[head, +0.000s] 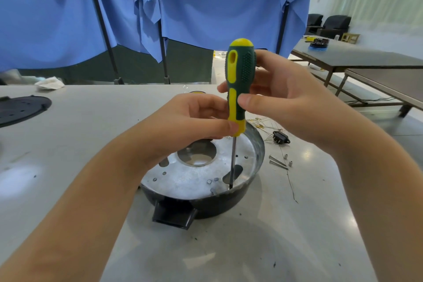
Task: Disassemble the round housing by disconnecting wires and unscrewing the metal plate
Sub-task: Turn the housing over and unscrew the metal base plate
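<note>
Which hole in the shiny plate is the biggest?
The round hole in the middle of the plate. It is far wider than the small holes and slots around it.

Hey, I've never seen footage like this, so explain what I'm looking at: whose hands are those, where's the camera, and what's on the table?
This is one picture from a camera worn on a person's head, looking down at their own bare hands. The right hand grips the handle of a green and yellow screwdriver; the left hand pinches it near the shaft. Its tip stands on the metal plate inside a round black housing on a grey table. Beside the housing lie loose screws and a small black socket with wires.
</note>
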Demonstrator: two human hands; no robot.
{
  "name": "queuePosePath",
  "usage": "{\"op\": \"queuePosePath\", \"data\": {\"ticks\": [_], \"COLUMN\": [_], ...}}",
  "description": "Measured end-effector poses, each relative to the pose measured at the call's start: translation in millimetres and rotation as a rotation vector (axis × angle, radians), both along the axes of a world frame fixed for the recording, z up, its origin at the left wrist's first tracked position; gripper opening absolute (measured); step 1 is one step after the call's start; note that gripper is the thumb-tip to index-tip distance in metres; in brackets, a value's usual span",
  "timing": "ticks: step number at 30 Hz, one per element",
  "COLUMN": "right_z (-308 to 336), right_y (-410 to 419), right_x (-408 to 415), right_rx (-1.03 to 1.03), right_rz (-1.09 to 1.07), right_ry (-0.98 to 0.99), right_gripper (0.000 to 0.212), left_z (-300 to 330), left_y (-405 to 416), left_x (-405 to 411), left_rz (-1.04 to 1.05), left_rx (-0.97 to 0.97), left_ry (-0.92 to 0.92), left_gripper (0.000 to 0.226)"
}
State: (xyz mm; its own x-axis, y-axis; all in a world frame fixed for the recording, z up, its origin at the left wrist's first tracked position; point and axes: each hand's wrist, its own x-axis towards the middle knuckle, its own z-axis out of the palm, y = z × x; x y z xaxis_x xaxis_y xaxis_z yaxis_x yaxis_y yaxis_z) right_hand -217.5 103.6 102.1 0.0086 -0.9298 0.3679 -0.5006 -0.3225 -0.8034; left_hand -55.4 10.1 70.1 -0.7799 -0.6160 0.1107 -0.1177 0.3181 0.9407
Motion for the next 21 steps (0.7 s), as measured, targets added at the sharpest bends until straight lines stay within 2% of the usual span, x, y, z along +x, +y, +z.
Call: {"op": "queuePosePath", "data": {"ticks": [3, 7, 15, 17, 21], "right_z": [-1.0, -1.7, -0.1, 0.0, -1.6], "right_y": [-1.1, -2.2, 0.6, 1.0, -0.4], "right_x": [2.5, 3.1, -2.1, -2.3, 1.8], "right_rx": [-0.022, -0.039, 0.016, 0.025, -0.025], "right_rz": [-0.051, -0.075, 0.058, 0.065, -0.029], "right_ry": [0.045, 0.095, -0.010, -0.034, 0.045], "right_gripper": [0.042, 0.042, 0.043, 0.044, 0.041], "left_z": [-0.5, -2.6, -2.4, -2.4, -2.4], "left_y": [2.1, 3.2, -0.9, -0.5, 3.5], "left_x": [-2.2, -5.7, -0.4, -1.2, -4.8], "left_rz": [0.033, 0.054, -0.064, -0.037, 0.007], "left_rx": [-0.031, -0.030, 0.015, -0.006, -0.048], "left_ry": [0.001, 0.003, -0.017, -0.006, 0.003], "left_gripper": [0.046, 0.044, 0.028, 0.031, 0.048]}}
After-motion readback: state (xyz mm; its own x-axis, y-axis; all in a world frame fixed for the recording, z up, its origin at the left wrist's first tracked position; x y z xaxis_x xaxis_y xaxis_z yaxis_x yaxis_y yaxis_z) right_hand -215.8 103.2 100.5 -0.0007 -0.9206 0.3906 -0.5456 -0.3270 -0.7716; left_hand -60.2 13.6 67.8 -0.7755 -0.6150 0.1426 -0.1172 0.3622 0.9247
